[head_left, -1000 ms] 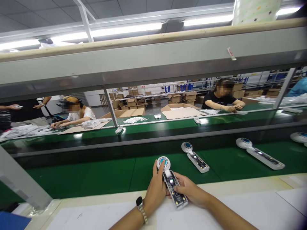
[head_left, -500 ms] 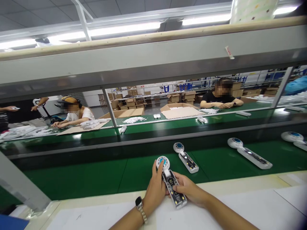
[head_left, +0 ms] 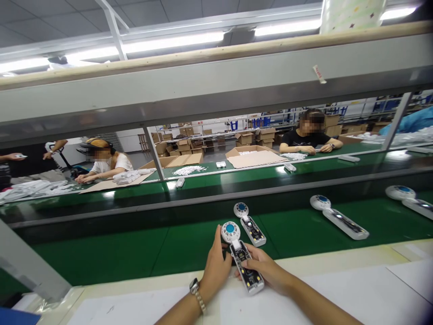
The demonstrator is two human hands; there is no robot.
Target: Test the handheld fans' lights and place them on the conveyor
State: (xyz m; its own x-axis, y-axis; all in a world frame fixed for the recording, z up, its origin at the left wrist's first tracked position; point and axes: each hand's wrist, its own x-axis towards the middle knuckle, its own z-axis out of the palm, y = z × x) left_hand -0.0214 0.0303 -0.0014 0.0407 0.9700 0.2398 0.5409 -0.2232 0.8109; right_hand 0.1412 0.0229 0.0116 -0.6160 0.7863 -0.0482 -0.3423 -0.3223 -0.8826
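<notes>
One white device [head_left: 241, 253] sits clasped in the right hand [head_left: 267, 270], left hand [head_left: 217, 264] half open beside its round head [head_left: 230, 229], three more devices [head_left: 254, 234] lying on the green belt [head_left: 118, 253]!

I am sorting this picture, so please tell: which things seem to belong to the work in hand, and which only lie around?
Likely the work:
white device with visible circuit board
right hand, gripping it
left hand, at its round head
three similar devices on green surface

Likely just lying about:
blue object, bottom left
cardboard boxes at the back
strip on overhead beam
</notes>
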